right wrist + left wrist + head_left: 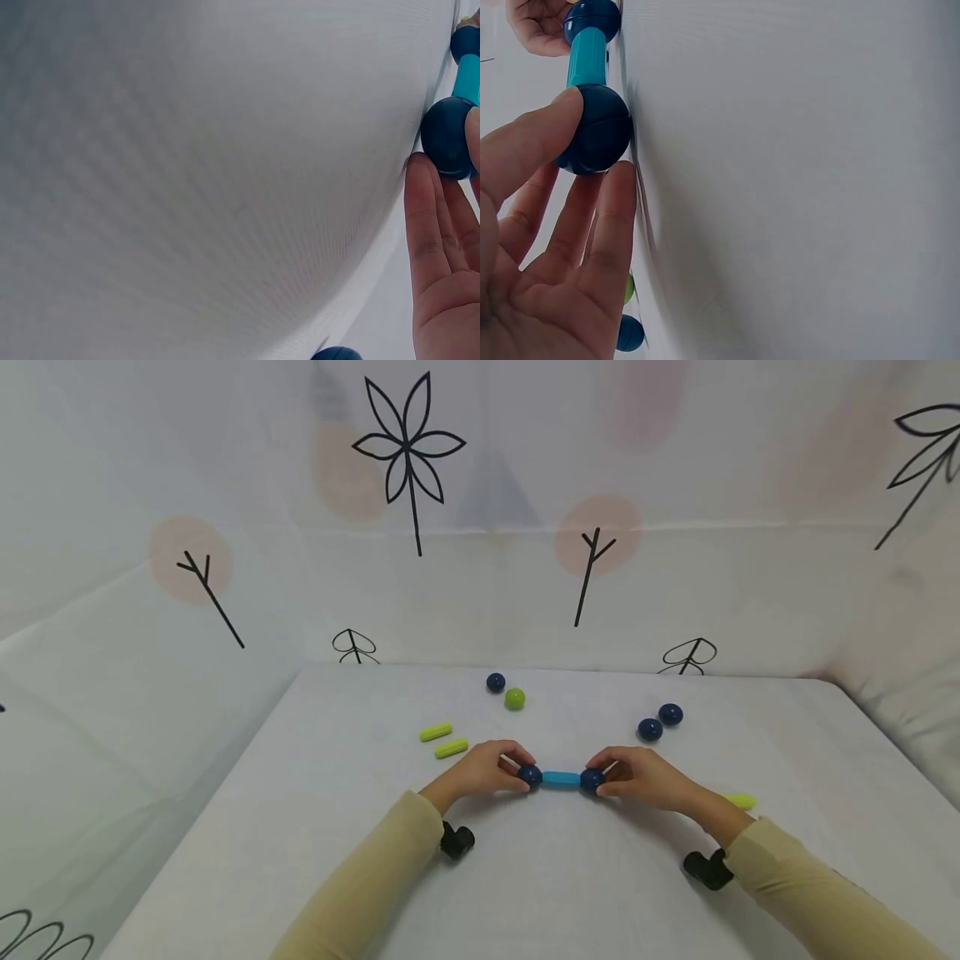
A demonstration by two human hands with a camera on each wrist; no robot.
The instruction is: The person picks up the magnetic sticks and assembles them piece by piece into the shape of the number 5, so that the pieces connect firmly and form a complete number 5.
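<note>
A light blue rod point(561, 779) lies between two dark blue balls, joined end to end in a short bar low over the white table. My left hand point(491, 768) pinches the left ball point(530, 776) between thumb and fingers. At the other end, my right hand point(647, 777) pinches the right ball point(592, 780). In the left wrist view the left thumb presses one side of its ball point(596, 131), and the rod point(587, 56) runs on from it. The right wrist view shows the right fingers against the underside of the ball point(447, 139); part of that hand is cut off.
Two yellow-green rods point(451, 748) lie left of the left hand, and another point(741, 801) is partly behind the right wrist. At the back sit a dark blue ball point(496, 682) and a green ball point(514, 698). Two more dark blue balls point(650, 729) rest at the right.
</note>
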